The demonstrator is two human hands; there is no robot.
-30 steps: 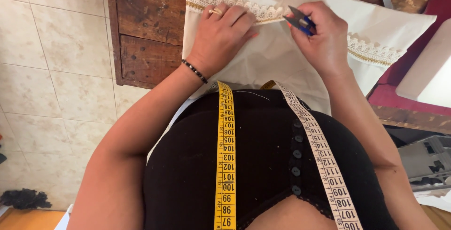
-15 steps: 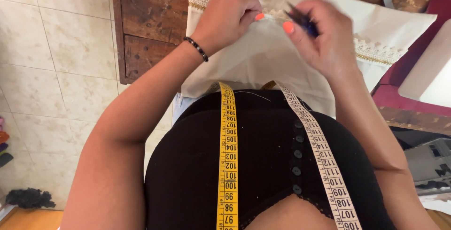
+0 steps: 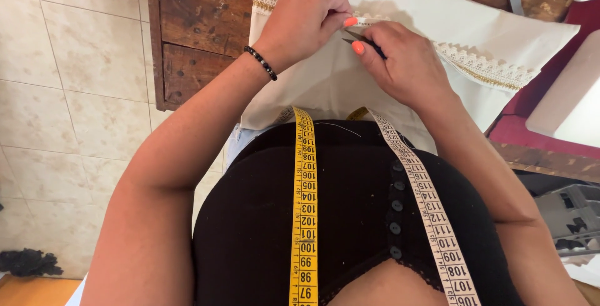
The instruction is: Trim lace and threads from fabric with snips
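Note:
A cream cloth [image 3: 325,87] with a lace and gold trim [image 3: 481,69] along its edge hangs over the front of a dark wooden table [image 3: 200,25]. My left hand [image 3: 306,19] pinches the trim at the top of the cloth. My right hand [image 3: 406,62] sits just to the right of it and holds small dark snips [image 3: 359,36], their tips at the trim next to my left thumb. A yellow and white tape measure [image 3: 304,206] hangs round my neck over a black top.
Pale floor tiles [image 3: 69,93] lie at the left, with a dark object [image 3: 28,261] low on them. A white machine part [image 3: 565,103] on a red surface stands at the right. A grey device [image 3: 572,215] sits lower right.
Both hands have moved closer together on the trim. My right hand has shifted left with the snips, so that their tips now meet my left thumb.

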